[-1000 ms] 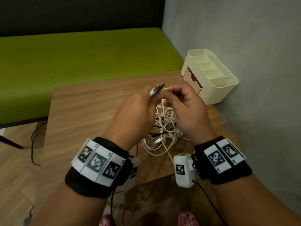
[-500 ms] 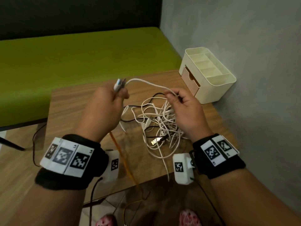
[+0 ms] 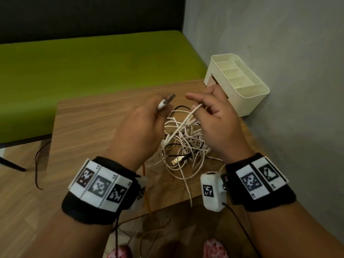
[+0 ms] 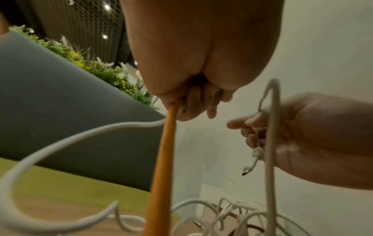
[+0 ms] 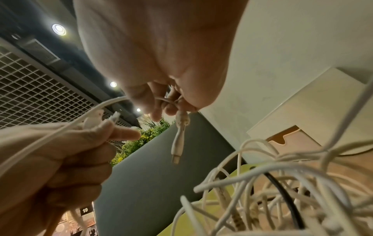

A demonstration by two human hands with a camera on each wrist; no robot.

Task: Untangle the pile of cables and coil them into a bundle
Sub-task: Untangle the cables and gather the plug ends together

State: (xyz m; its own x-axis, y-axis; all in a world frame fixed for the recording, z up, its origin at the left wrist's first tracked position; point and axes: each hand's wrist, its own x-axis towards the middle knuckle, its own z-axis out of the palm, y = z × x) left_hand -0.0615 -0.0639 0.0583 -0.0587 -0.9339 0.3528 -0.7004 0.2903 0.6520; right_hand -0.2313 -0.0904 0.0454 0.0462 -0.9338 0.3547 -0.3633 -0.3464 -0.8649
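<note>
A tangled pile of white cables (image 3: 188, 144), with a black one (image 3: 173, 146) among them, lies on the wooden table (image 3: 89, 123). My left hand (image 3: 158, 110) hovers over the pile's left side and pinches a white cable's USB plug (image 3: 166, 101), which points up and away. To its right, my right hand (image 3: 202, 107) pinches a white cable (image 3: 183, 125) that rises from the pile; its index finger sticks out. In the right wrist view my right hand (image 5: 163, 108) grips a strand with a small connector (image 5: 177, 143) dangling below.
A cream desk organiser (image 3: 240, 81) with a small drawer stands at the table's far right against the grey wall. A green bench (image 3: 93, 67) runs behind the table. An orange cable (image 3: 146, 198) hangs below my left wrist over the table's near edge.
My left hand has swung back right with the plug, close to my right hand. The strand stretched between them has gone slack, and my right index finger has lifted.
</note>
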